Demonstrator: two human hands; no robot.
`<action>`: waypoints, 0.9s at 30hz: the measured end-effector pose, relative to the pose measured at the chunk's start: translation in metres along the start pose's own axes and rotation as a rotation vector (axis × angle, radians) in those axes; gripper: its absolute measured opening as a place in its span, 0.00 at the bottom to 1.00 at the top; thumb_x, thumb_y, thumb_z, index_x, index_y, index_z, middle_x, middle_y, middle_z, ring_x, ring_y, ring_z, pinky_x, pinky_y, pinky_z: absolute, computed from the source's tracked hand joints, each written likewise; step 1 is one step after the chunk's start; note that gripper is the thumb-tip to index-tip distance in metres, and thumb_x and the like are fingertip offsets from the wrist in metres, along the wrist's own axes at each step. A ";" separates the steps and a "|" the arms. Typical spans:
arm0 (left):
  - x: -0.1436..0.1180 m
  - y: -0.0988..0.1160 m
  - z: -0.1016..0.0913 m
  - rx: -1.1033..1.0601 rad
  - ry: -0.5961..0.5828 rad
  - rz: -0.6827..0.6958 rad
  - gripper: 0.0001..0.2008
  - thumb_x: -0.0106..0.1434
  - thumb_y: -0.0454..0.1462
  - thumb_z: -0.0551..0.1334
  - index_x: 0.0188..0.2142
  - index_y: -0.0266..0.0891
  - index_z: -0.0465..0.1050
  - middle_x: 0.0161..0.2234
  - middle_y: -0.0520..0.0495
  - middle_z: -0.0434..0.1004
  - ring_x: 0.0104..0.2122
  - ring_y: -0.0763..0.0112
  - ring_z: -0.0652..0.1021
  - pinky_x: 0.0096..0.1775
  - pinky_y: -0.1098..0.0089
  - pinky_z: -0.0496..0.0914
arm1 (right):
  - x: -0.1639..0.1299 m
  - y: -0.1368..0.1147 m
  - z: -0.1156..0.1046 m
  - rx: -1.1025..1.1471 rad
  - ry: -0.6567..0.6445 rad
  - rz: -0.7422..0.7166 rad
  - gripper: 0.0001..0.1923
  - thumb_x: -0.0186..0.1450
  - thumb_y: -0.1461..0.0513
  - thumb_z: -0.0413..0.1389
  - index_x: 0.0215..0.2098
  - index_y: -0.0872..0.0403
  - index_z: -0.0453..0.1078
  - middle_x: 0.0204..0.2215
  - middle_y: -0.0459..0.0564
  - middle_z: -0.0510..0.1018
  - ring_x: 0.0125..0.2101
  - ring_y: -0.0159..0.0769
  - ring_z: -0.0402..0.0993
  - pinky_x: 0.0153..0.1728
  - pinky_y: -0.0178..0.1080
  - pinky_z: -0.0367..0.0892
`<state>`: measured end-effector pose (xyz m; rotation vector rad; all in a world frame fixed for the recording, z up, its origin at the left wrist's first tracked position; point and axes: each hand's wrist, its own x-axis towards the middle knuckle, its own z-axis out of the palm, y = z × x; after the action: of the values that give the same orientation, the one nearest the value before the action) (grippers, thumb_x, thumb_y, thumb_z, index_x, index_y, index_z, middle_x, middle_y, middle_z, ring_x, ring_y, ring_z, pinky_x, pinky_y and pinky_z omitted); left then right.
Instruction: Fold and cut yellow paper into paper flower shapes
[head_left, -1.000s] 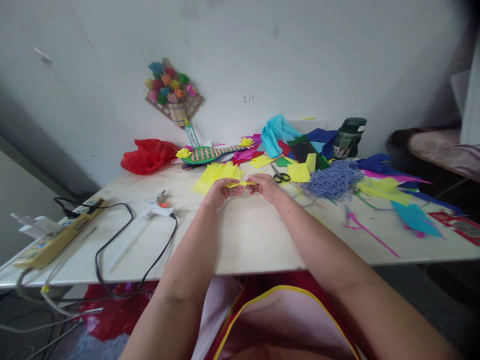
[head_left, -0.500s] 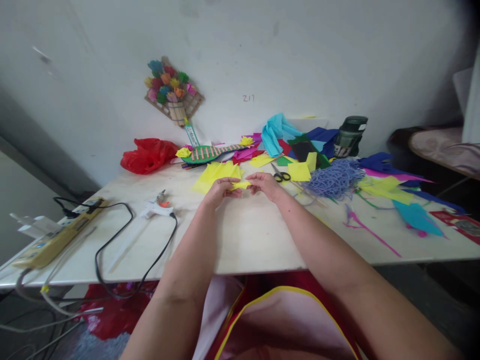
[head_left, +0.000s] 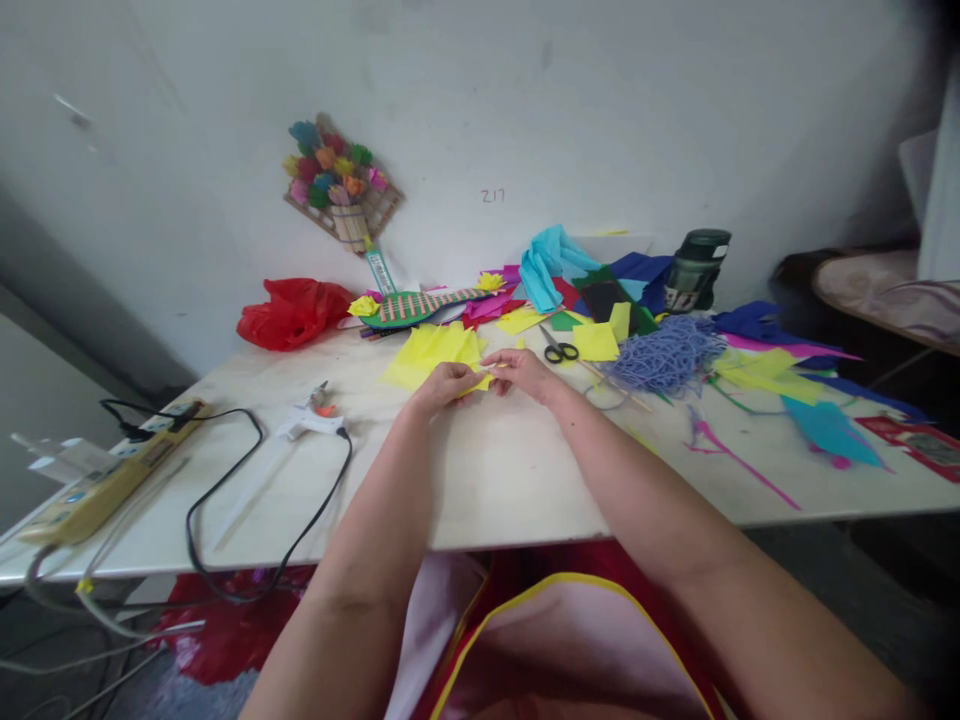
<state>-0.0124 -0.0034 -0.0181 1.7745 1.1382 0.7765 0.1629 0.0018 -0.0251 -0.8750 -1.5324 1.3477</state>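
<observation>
Yellow paper piece [head_left: 480,377] is being pinched between the left hand [head_left: 444,385] and right hand [head_left: 525,371], just left of the black-handled scissors [head_left: 559,349].

small yellow paper piece [head_left: 480,377]: mostly hidden between fingertips of left hand [head_left: 444,385] and right hand [head_left: 525,372], shape too small to tell | label on green jar [head_left: 694,270], behind purple yarn [head_left: 664,358]: unreadable | red card [head_left: 926,447], right of yarn: cut off by frame edge | power strip [head_left: 97,485], far left of yarn: print blurred
</observation>
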 end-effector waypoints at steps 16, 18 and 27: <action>0.002 -0.004 0.002 -0.241 -0.035 -0.029 0.18 0.49 0.50 0.59 0.22 0.37 0.60 0.09 0.57 0.58 0.08 0.83 0.55 0.13 0.76 0.45 | 0.001 0.000 -0.011 0.155 0.014 -0.037 0.12 0.49 0.68 0.53 0.33 0.59 0.68 0.20 0.50 0.76 0.16 0.30 0.69 0.19 0.33 0.66; 0.002 -0.004 0.002 -0.240 -0.035 -0.044 0.18 0.49 0.50 0.59 0.22 0.37 0.61 0.09 0.57 0.58 0.08 0.83 0.56 0.13 0.76 0.45 | 0.001 0.000 -0.010 0.146 0.039 -0.054 0.10 0.49 0.68 0.54 0.31 0.59 0.68 0.19 0.49 0.76 0.16 0.30 0.69 0.19 0.33 0.66; 0.002 -0.005 0.002 -0.267 -0.056 -0.035 0.18 0.49 0.50 0.59 0.22 0.37 0.60 0.09 0.57 0.57 0.08 0.83 0.55 0.13 0.76 0.45 | 0.004 0.004 -0.012 0.149 0.056 -0.077 0.08 0.50 0.65 0.55 0.30 0.59 0.69 0.19 0.50 0.76 0.16 0.31 0.70 0.20 0.34 0.66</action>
<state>-0.0116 -0.0009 -0.0229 1.5402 0.9771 0.8127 0.1730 0.0101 -0.0280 -0.7473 -1.3893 1.3516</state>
